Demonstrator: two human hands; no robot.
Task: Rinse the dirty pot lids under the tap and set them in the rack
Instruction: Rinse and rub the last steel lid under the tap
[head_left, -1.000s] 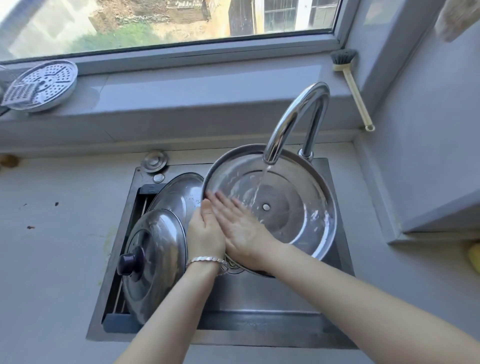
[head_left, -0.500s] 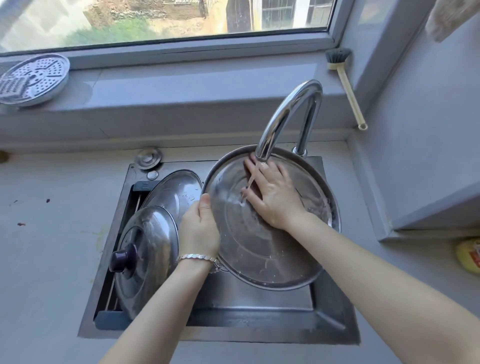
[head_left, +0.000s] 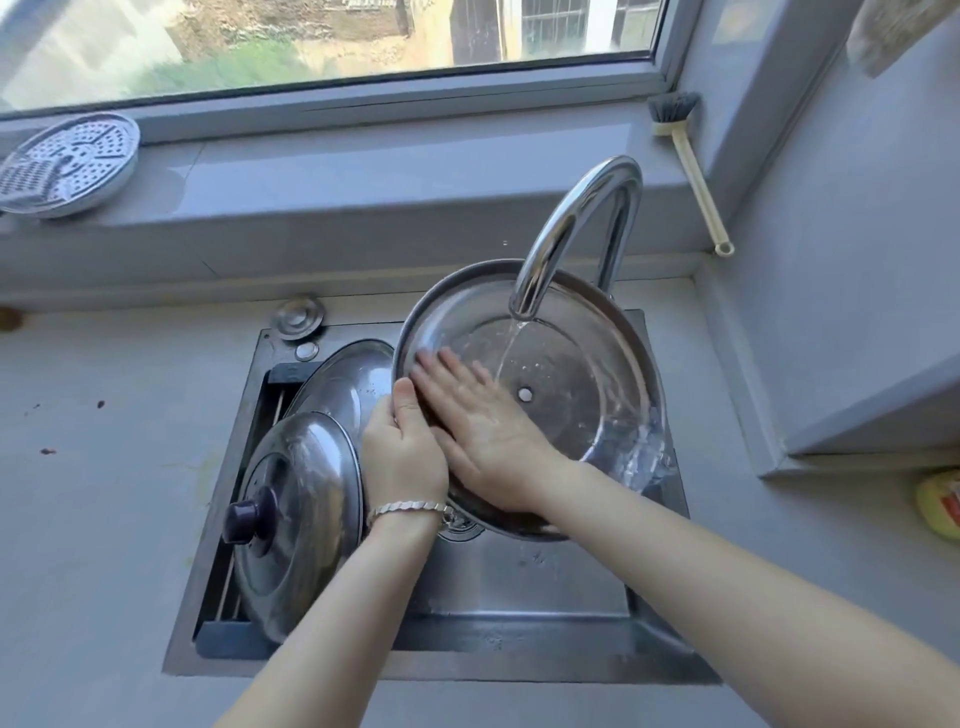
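**Right hand sweeping back down the wet lid**

In the head view, the right hand (head_left: 483, 441) is sliding down from the twelve o'clock edge of the big lid (head_left: 576, 400). Half a second ago it was rubbing there under the spout; now it is at about eight o'clock on the lid's inner face. With the hand out of the stream, the water (head_left: 506, 348) from the tap (head_left: 566, 234) is striking bare metal directly and spilling over the rim at about four o'clock. By my reading, the rinse of this lid is well under way, with the hand working round the face patch by patch.

The big lid is being held tilted over the sink (head_left: 519, 623), hollow side toward the camera, just below the spout. The right hand's fingers (head_left: 447, 374) are lying straight and slightly spread, pressing flat on the wet surface and gripping nothing. The left hand (head_left: 402, 457) is holding the lid by its rim at about nine o'clock, thumb curling over the edge. Its other fingers are hiding behind the lid.

At nine o'clock of the sink, two more lids are leaning in the rack (head_left: 218, 636). The knobbed lid (head_left: 301, 519) is standing in front and a second lid (head_left: 343, 384) behind it, just beside the big lid's rim. The big lid is not yet joining them.
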